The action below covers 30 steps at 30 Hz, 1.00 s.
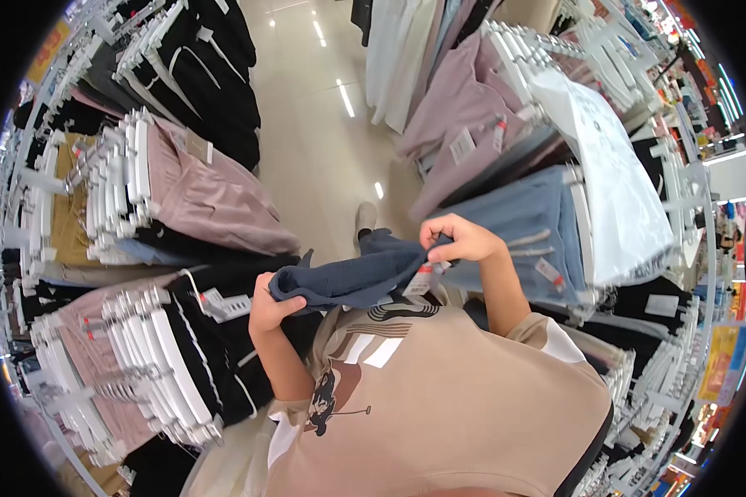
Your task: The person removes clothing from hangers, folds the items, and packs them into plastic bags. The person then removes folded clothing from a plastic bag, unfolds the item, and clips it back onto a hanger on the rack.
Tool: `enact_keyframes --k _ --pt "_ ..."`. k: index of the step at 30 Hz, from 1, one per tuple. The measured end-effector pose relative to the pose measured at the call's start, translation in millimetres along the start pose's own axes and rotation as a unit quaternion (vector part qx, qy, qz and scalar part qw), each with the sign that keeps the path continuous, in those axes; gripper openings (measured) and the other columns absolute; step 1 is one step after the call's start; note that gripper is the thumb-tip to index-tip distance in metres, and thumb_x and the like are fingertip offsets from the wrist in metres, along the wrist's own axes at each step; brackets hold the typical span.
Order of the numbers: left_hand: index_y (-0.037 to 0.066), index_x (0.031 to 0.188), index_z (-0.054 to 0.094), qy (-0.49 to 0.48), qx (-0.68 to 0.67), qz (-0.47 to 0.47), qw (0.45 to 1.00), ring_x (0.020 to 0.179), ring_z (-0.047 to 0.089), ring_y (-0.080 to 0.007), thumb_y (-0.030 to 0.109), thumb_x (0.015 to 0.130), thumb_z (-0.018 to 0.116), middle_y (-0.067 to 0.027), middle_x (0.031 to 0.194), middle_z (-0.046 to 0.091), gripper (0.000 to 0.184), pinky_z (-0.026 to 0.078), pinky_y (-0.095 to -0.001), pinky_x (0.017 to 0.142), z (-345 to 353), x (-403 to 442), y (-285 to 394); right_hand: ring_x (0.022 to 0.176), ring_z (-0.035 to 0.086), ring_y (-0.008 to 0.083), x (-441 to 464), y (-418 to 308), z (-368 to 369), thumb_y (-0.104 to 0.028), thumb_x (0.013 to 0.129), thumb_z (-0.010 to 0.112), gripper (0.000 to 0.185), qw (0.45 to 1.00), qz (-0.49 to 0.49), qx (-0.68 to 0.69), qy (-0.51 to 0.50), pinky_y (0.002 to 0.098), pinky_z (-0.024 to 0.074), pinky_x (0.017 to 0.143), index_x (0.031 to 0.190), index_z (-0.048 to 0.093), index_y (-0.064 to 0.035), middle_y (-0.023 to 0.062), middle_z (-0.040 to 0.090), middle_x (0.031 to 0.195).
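Tan printed shirt point(464, 389) closest to the lens, we hold a dark blue garment point(344, 279) stretched out before us between rows of hung clothes point(215, 195), left hand point(275, 308) clasping one end, right hand point(467, 240) pinching the other beside a price tag point(420, 282); we appear to be spreading its top edge, and the next move likely calls for even tension from both hands

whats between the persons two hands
A dark blue garment, its waistband held up from the left hand to the right hand, as the head view shows.
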State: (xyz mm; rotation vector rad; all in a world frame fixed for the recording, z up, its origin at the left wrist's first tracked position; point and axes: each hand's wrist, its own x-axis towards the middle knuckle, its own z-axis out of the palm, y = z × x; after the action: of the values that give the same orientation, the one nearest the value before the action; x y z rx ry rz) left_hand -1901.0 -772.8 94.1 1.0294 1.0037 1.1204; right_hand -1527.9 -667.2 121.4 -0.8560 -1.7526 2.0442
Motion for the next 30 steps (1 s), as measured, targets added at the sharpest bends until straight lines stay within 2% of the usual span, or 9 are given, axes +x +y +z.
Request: enact_keyframes --k 6,7,8,10,13,14,16,19,30 --pt "-0.004 0.105 0.062 0.185 -0.295 0.075 0.935 0.087 0.068 -0.0267 0.004 0.064 0.077 -0.0116 0.095 0.069 0.044 0.052 -0.0384 0.088 -34.4 107.6 19.3 0.065 0.048 0.0019 138.2 -37.6 -87.4 -0.012 0.082 0.071 0.016 0.994 -0.061 0.090 0.013 0.0214 0.0372 0.056 0.087 0.058 -0.0037 -0.0048 0.056 0.073" --pt "-0.002 0.093 0.065 0.214 -0.316 0.111 0.917 0.072 0.067 -0.0267 0.000 0.061 0.076 -0.0113 0.079 0.067 0.034 0.055 -0.0375 0.071 -27.1 127.7 47.7 0.067 0.049 0.0023 153.5 -69.7 -102.7 -0.013 0.082 0.072 0.017 0.992 -0.098 0.068 -0.033 0.0219 0.0384 0.057 0.087 0.058 -0.0038 -0.0040 0.057 0.074" --pt "0.003 0.090 0.065 -0.116 -0.322 0.237 0.909 0.075 0.066 -0.0239 0.011 0.062 0.077 -0.0110 0.078 0.065 0.031 0.053 -0.0368 0.064 -50.8 166.9 59.3 0.069 0.050 0.0027 167.4 -95.8 -122.4 -0.014 0.082 0.073 0.018 0.987 -0.132 0.043 -0.080 0.0224 0.0397 0.058 0.087 0.059 -0.0039 -0.0032 0.058 0.075" --pt "0.007 0.068 0.061 -0.478 -0.146 0.276 0.821 0.065 0.063 -0.0212 0.011 0.065 0.079 -0.0061 0.063 0.060 0.018 0.046 -0.0376 0.052 -65.9 249.9 135.3 0.059 0.052 0.0115 193.2 -122.0 -161.7 -0.018 0.081 0.077 0.025 0.937 -0.268 0.049 -0.221 0.0279 0.0397 0.053 0.087 0.059 -0.0018 0.0025 0.058 0.073" --pt "0.008 0.060 0.052 -0.256 -0.255 0.291 0.886 0.044 0.051 -0.0178 0.009 0.066 0.082 -0.0044 0.052 0.051 0.031 0.039 -0.0333 0.044 -47.5 302.9 125.5 0.057 0.054 0.0243 250.4 -152.3 -198.5 -0.022 0.082 0.079 0.030 0.778 -0.469 0.103 -0.405 0.0322 0.0401 0.053 0.085 0.059 0.0006 0.0076 0.058 0.071" --pt "0.004 0.077 0.056 -0.099 -0.190 0.199 0.956 0.058 0.056 -0.0197 0.010 0.071 0.079 -0.0068 0.067 0.057 0.025 0.044 -0.0338 0.055 -72.3 317.7 95.5 0.061 0.056 0.0201 271.3 -139.9 -214.2 -0.019 0.083 0.076 0.026 0.789 -0.419 0.107 -0.437 0.0308 0.0421 0.055 0.087 0.060 0.0000 0.0066 0.059 0.073" --pt "-0.002 0.110 0.058 0.170 -0.081 -0.038 0.981 0.084 0.065 -0.0240 0.009 0.080 0.073 -0.0121 0.096 0.066 0.035 0.053 -0.0363 0.076 -83.2 352.5 65.7 0.068 0.057 0.0130 300.8 -102.9 -231.7 -0.017 0.086 0.072 0.019 0.956 -0.263 -0.043 -0.126 0.0274 0.0448 0.060 0.089 0.061 -0.0028 0.0036 0.061 0.078" --pt "-0.003 0.129 0.049 0.225 -0.181 -0.060 0.956 0.111 0.061 -0.0286 0.019 0.091 0.063 -0.0171 0.125 0.059 0.046 0.050 -0.0416 0.094 -116.5 393.2 47.1 0.076 0.056 0.0071 347.4 -66.0 -276.5 -0.015 0.088 0.067 0.011 0.967 -0.042 0.213 0.132 0.0244 0.0464 0.065 0.091 0.061 -0.0059 -0.0002 0.062 0.084" --pt "-0.005 0.117 0.057 0.288 -0.231 0.055 0.928 0.102 0.064 -0.0207 0.024 0.097 0.058 -0.0131 0.114 0.065 0.036 0.051 -0.0344 0.090 -160.7 623.7 114.5 0.080 0.057 0.0063 530.3 -144.2 -384.8 -0.012 0.092 0.062 0.008 0.898 -0.124 0.309 0.287 0.0223 0.0473 0.073 0.096 0.058 -0.0063 -0.0010 0.060 0.089"
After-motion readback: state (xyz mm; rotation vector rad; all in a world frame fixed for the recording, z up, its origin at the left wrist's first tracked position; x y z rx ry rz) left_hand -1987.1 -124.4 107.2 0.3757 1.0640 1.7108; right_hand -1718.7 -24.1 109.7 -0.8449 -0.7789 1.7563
